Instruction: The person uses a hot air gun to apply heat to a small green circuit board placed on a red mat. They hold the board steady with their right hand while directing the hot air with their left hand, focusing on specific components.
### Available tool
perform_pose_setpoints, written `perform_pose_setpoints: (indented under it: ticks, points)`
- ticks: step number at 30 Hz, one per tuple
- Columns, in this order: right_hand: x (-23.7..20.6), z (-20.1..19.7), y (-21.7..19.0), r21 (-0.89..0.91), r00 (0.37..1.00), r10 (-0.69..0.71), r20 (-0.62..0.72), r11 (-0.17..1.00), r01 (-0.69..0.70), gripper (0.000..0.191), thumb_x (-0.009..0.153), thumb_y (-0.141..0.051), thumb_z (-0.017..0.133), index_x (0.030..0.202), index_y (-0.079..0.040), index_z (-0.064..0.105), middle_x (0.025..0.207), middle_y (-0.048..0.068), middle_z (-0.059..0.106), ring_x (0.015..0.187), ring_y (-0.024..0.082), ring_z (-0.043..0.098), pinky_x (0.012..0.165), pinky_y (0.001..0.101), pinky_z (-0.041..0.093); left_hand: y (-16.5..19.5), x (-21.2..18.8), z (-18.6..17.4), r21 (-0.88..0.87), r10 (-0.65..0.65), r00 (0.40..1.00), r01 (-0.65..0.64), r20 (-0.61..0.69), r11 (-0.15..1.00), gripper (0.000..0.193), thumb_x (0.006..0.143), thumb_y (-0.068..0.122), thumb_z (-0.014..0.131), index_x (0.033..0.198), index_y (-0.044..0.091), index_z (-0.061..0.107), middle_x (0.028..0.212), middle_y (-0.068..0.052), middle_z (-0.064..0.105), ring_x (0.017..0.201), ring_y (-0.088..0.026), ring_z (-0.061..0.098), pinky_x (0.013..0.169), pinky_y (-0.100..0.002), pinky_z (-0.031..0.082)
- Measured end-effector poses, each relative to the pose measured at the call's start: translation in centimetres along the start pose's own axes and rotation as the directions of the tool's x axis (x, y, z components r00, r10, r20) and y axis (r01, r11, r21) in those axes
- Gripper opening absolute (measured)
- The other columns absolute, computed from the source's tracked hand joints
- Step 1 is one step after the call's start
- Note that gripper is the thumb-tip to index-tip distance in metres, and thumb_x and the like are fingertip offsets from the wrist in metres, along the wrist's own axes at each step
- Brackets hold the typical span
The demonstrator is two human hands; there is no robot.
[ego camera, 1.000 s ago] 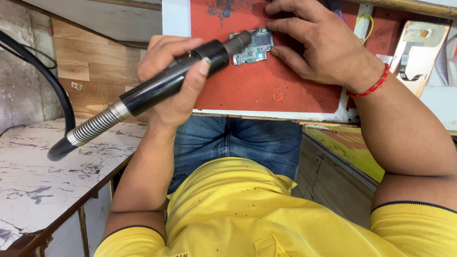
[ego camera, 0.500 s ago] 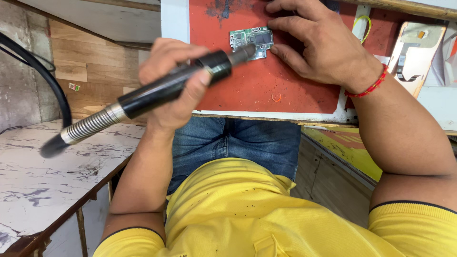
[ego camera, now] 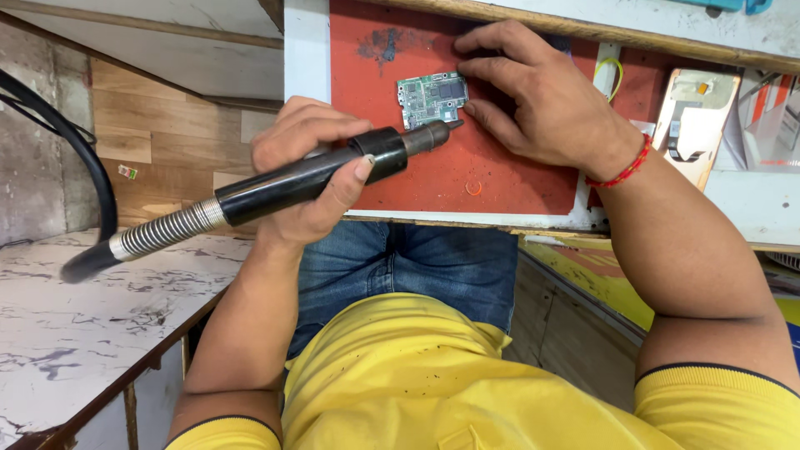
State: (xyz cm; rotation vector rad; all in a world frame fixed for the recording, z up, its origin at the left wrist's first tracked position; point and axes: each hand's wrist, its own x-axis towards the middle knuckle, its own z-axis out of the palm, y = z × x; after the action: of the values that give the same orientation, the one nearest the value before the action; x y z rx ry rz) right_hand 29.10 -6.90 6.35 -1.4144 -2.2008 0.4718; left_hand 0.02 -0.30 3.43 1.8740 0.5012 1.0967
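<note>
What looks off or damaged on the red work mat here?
The red mat has a dark scorched-looking smudge near its top left, above the circuit board. A small orange ring lies loose near the mat's front edge. The board itself sits slightly askew, pinned by the right hand while the left hand aims the black tool.

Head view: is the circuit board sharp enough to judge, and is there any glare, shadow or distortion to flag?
Head view: even, soft light; the circuit board is sharp, though its parts are too small to read. The right hand casts only a faint shadow on the red mat. Mild glare on the black handpiece in the left hand. Edges bow slightly, wide-angle.
</note>
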Motion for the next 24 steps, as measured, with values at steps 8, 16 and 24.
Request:
perform_pose_setpoints:
  ticks: [8, 16, 24]
  points:
    - [-0.1, 0.0, 0.0, -0.003, 1.0, 0.021, 0.013, 1.0, -0.021, 0.034, 0.095, -0.007, 0.075, 0.125, 0.005, 0.065, 0.138, 0.017, 0.058, 0.127, 0.034, 0.06, 0.105, 0.0391, 0.053, -1.1, -0.3, 0.3, 0.03, -0.064, 0.994, 0.067, -0.091, 0.997, 0.033, 0.095, 0.033, 0.074, 0.106, 0.003, 0.072, 0.094, -0.01, 0.073, 0.082, -0.018, 0.067, 0.081, -0.028, 0.053]
    - [0.1, -0.2, 0.0, 0.001, 0.999, -0.02, 0.034, 1.0, 0.02, 0.041, 0.09, -0.007, 0.076, 0.127, 0.004, 0.065, 0.139, 0.018, 0.056, 0.128, 0.035, 0.058, 0.105, 0.0395, 0.052, -1.7, -0.9, 0.2, -0.012, -0.041, 0.996, 0.04, -0.079, 0.999, 0.031, 0.098, 0.036, 0.072, 0.103, 0.006, 0.071, 0.094, -0.008, 0.074, 0.083, -0.015, 0.07, 0.082, -0.027, 0.055]
    - [0.1, 0.0, -0.2, 0.014, 1.0, 0.012, 0.023, 1.0, -0.012, 0.038, 0.096, -0.006, 0.074, 0.131, 0.004, 0.064, 0.14, 0.018, 0.056, 0.128, 0.035, 0.058, 0.107, 0.0394, 0.051, -0.5, -0.7, -0.3, 0.061, -0.139, 0.984, 0.146, -0.111, 0.987, 0.033, 0.099, 0.031, 0.073, 0.11, 0.0, 0.072, 0.094, -0.011, 0.073, 0.089, -0.018, 0.063, 0.082, -0.027, 0.05]
